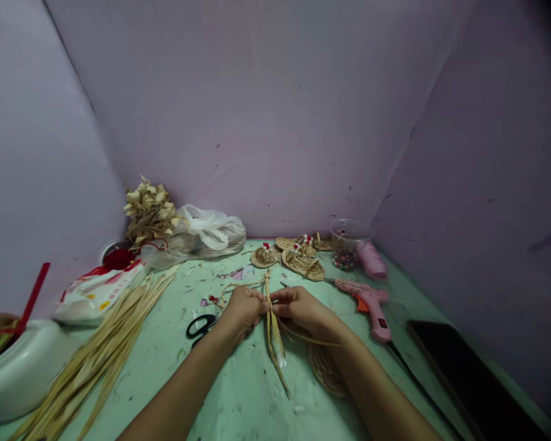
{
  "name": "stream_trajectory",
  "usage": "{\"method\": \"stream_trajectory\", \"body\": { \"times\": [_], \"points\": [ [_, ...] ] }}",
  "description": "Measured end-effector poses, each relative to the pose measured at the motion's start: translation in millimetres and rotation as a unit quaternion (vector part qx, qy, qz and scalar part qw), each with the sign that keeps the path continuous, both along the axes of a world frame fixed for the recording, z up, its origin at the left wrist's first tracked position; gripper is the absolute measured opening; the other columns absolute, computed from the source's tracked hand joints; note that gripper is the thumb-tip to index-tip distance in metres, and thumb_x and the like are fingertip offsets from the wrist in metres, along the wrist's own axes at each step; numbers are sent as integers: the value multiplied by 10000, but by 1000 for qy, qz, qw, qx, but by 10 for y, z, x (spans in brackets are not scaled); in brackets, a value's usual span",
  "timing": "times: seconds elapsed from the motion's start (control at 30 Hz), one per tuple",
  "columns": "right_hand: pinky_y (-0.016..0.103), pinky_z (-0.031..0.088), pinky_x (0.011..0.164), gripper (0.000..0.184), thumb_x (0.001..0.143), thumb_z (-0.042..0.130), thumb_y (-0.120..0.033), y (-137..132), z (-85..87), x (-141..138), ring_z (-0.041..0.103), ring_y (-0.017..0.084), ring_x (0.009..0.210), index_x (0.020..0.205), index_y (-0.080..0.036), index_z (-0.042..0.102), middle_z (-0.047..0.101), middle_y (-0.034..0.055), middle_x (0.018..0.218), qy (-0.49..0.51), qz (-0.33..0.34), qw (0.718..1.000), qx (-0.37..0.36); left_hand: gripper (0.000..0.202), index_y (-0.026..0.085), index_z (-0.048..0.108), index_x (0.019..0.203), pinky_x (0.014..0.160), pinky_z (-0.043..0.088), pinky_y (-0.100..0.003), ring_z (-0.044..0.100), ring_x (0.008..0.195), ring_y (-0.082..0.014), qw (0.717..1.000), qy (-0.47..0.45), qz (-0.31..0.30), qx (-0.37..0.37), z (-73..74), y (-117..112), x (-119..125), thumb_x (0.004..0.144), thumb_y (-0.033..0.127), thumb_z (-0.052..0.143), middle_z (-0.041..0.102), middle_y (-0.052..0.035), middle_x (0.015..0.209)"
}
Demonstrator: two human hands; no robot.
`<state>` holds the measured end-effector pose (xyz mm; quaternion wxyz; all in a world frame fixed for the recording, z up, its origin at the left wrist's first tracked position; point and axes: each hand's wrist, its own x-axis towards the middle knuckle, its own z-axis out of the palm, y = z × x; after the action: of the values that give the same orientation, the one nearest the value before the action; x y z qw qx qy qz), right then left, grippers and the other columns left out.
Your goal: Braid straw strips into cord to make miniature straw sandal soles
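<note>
Both hands meet over the middle of the table around a few dried straw-coloured leaf strips (274, 343). My left hand (245, 311) pinches the strips from the left. From the right, my right hand (298, 306) closes its fingertips on the same strips. A narrow braided or twisted length (267, 283) rises above the fingers, and loose ends hang below them. One thin strand passes under my right wrist. Black-handled scissors (201, 326) lie beside my left hand, partly hidden by it. A round woven straw piece (327, 367) is partly covered by my right forearm.
Woven slippers with red and white beads (303, 263) lie at the back. Right of them are a clear bead tub (345, 257), pink thread spool (371, 260), pink glue gun (365, 300) and dark phone-like slab (468, 367). Leaf strips (105, 343) and a plastic bag (213, 231) occupy the left.
</note>
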<state>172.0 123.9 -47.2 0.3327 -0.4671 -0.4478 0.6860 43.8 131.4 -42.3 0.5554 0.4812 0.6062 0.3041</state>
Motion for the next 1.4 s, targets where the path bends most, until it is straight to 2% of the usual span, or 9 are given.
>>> {"method": "stream_trajectory", "body": {
  "times": [0.2, 0.37, 0.63, 0.87, 1.07, 1.13, 1.23, 1.33, 1.4],
  "points": [
    [169, 223, 365, 164, 594, 635, -249, 1, -86, 53, 327, 30, 364, 658, -100, 610, 459, -52, 435, -74, 8, 995, 65, 72, 156, 469, 603, 282, 180, -156, 302, 242, -63, 1000, -6, -16, -23, -9, -2, 7, 586, 97, 505, 382, 60, 272],
    [174, 265, 376, 33, 579, 545, -90, 28, -114, 16, 366, 44, 355, 582, -119, 560, 477, -49, 408, -113, -49, 991, 58, 72, 154, 442, 611, 275, 255, -155, 425, 291, -84, 998, -40, -34, -31, -26, -10, 6, 625, 88, 467, 464, 36, 361],
    [175, 200, 337, 130, 652, 491, -135, -8, -12, -10, 292, 37, 298, 522, -131, 502, 395, -62, 337, -106, -39, 993, 32, 100, 154, 434, 591, 250, 226, -152, 361, 233, -65, 998, -27, -54, -29, -26, 3, -20, 628, 62, 440, 445, 56, 337],
    [179, 291, 393, 163, 592, 438, -75, -58, 53, -10, 415, 64, 378, 695, -138, 548, 535, -20, 502, -29, 10, 999, -39, 93, 164, 444, 606, 257, 186, -149, 278, 206, -57, 997, 7, -62, -38, -12, -1, -13, 679, 109, 428, 375, 70, 270],
    [168, 199, 350, 170, 592, 444, -70, -12, -44, 6, 286, 38, 339, 662, -120, 590, 418, -60, 405, -108, 29, 993, 26, 70, 154, 446, 578, 269, 202, -155, 331, 263, -45, 997, -30, -70, -17, -28, 22, -49, 630, 110, 462, 457, 48, 397],
    [171, 201, 352, 182, 611, 450, -83, 30, -119, 38, 273, 42, 330, 705, -122, 601, 393, -72, 385, -161, 19, 985, 63, 56, 153, 458, 575, 264, 181, -158, 311, 260, -43, 997, -17, -70, -22, -29, 31, -68, 604, 111, 481, 446, 52, 391],
    [175, 292, 420, 173, 613, 485, -108, 69, -142, 105, 398, 65, 415, 711, -130, 627, 518, -32, 477, -259, 11, 950, 175, 50, 150, 467, 569, 266, 168, -159, 303, 260, -42, 998, -11, -65, -24, -42, 38, -77, 578, 109, 494, 449, 49, 387],
    [192, 355, 527, 160, 612, 517, -135, 56, 7, 176, 521, 111, 580, 694, -145, 654, 633, 27, 641, -365, -16, 893, 262, 52, 148, 468, 558, 269, 155, -162, 301, 259, -41, 998, -11, -59, -20, -60, 32, -62, 558, 98, 482, 449, 47, 386],
    [197, 359, 514, 162, 646, 511, -180, 20, 155, 198, 544, 119, 572, 719, -140, 651, 648, 50, 678, -394, -63, 884, 244, 61, 146, 474, 559, 270, 147, -164, 302, 257, -40, 998, -13, -58, -19, -68, 25, -50, 541, 88, 473, 453, 46, 388]
  ]
}}
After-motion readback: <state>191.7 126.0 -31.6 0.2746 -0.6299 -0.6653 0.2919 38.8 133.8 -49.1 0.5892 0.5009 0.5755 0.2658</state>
